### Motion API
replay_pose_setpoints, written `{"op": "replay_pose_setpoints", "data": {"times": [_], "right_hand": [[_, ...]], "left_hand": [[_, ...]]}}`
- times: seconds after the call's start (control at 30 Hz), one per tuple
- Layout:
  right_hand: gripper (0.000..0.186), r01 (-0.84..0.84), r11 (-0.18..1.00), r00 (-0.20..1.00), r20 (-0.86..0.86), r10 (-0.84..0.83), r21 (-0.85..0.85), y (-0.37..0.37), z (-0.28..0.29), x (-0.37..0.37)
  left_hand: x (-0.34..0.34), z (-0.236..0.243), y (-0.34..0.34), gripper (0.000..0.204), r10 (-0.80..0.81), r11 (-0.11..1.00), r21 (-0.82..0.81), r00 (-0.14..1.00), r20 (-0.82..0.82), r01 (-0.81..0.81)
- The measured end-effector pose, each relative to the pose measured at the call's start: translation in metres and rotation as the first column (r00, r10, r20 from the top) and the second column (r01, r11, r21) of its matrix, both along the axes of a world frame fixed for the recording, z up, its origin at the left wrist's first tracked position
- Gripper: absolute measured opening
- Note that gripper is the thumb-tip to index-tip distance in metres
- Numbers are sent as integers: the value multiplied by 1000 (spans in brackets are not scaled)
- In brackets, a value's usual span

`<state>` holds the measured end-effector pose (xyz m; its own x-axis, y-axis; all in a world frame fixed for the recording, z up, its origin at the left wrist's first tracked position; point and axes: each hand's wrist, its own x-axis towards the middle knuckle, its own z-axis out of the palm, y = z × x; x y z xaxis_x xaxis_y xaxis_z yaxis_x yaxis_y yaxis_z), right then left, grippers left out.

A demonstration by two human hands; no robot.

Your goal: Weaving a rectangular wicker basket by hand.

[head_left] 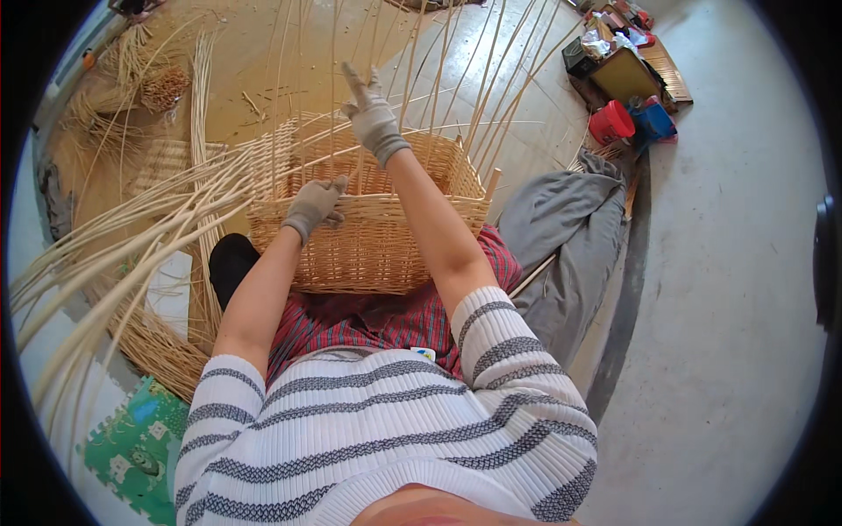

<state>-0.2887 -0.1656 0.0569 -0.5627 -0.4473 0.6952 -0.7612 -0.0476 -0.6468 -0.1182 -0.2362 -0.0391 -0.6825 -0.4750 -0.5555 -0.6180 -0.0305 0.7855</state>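
Note:
A rectangular wicker basket [377, 254] rests against my lap, with tall, thin upright stakes rising from its walls. My left hand [316, 209], in a grey work glove, is closed at the near rim, its fingers curled over the weave. What lies under those fingers is partly hidden. Above the basket's opening is my right hand [375, 121], gloved too, raised among the stakes with fingers stretched upward and apart. Several long pale wicker rods [167, 219] run from the basket's left side toward the lower left.
Bundles of wicker [165, 88] lie at the far left. A grey cloth [561, 228] is draped to the right of the basket. Beyond it stand a red bucket [611, 123], a blue bucket [653, 121] and a cluttered pile. A green foam mat [136, 447] lies lower left.

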Motion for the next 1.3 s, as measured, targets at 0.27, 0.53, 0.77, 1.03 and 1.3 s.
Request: {"op": "replay_pose_setpoints", "data": {"times": [0.27,0.53,0.77,1.03,1.3], "right_hand": [[36,90,656,458,616,641,-749,179,-135,29],[29,335,887,383,906,179,-317,186,-110,29],[25,427,887,616,775,-142,-177,235,-112,8],[65,-5,998,979,205,-7,60,108,23,-66],[33,252,905,477,857,192,-343,323,-117,-37]], "left_hand": [[-8,15,-2,44,-97,985,127,987,-127,113],[-33,46,22,59,141,870,-462,984,-106,-175],[-62,41,80,64,-423,903,-82,906,3,422],[-77,22,77,71,-187,978,106,981,47,182],[-73,6,86,36,-72,983,164,993,-94,87]]}}
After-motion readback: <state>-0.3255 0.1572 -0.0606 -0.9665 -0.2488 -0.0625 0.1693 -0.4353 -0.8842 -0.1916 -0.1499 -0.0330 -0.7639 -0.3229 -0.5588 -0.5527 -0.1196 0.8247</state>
